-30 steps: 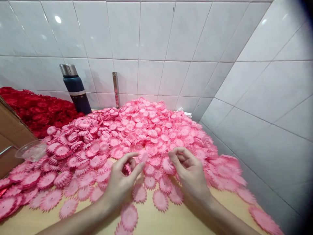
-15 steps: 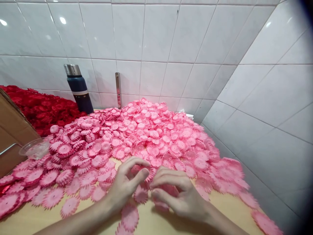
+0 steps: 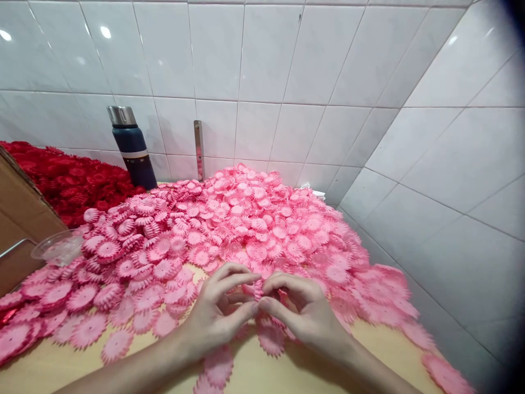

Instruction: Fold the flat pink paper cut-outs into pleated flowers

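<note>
Pink frilled disc (image 3: pixel 258 289): pinched between left hand (image 3: pixel 223 312) and right hand (image 3: pixel 305 312), above the table (image 3: pixel 254 377), near side of the pink heap (image 3: pixel 246 219). Uneven finger pressure could crease it; too light a pinch could drop it.

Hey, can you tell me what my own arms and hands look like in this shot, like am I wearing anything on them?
Your left hand and right hand are bare, with no gloves. Both forearms are uncovered as far as the picture shows, with no sleeves in view. I see no watch, bracelet or rings.
</note>
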`<state>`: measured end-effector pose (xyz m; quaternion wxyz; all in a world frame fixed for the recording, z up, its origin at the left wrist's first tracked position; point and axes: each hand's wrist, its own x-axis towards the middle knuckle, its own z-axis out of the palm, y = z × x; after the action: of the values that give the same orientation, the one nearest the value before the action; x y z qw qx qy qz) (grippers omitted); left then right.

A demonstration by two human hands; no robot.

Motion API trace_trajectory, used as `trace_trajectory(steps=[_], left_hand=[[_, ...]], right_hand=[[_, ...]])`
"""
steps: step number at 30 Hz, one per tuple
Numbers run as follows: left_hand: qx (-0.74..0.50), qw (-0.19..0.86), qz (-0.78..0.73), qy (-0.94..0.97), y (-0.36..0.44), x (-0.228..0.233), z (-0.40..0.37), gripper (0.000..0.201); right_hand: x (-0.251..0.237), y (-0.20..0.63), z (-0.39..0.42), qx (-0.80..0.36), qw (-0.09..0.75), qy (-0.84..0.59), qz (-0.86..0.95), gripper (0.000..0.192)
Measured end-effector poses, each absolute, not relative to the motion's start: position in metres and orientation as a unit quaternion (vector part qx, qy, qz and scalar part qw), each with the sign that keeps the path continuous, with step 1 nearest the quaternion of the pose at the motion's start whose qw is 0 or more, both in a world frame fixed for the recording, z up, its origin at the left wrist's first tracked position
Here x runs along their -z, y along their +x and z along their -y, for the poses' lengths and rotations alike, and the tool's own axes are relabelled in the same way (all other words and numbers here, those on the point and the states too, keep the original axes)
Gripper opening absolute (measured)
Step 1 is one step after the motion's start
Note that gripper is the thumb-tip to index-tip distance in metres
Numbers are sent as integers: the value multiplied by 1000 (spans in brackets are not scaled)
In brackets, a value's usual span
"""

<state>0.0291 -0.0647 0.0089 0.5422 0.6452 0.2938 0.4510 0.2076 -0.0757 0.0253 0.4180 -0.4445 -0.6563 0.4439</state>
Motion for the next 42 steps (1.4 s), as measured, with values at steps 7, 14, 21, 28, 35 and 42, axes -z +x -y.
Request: trace_trajectory(steps=[7, 14, 21, 28, 35, 42], left_hand=[[-450, 495, -335, 664, 26, -6, 61, 32], [-450, 486, -332, 671, 28, -10, 61, 30], [-472, 521, -340, 625, 31, -13, 64, 25], [-486, 563, -324, 585, 29, -15, 64, 14], [-459, 606, -298, 578, 30, -9, 65, 24], [-494, 561, -363, 556, 31, -15, 63, 14]], right_hand=[[-26, 210, 73, -503, 432, -414, 624, 15], [-27, 210, 76, -530, 420, -423, 603, 20], [-26, 213, 70, -555, 439, -393, 587, 23], [-25, 212, 71, -556, 433, -408, 580, 24], [-28, 207, 77, -567, 404, -419, 583, 23], [-21, 215, 68, -511, 421, -433, 612, 25]])
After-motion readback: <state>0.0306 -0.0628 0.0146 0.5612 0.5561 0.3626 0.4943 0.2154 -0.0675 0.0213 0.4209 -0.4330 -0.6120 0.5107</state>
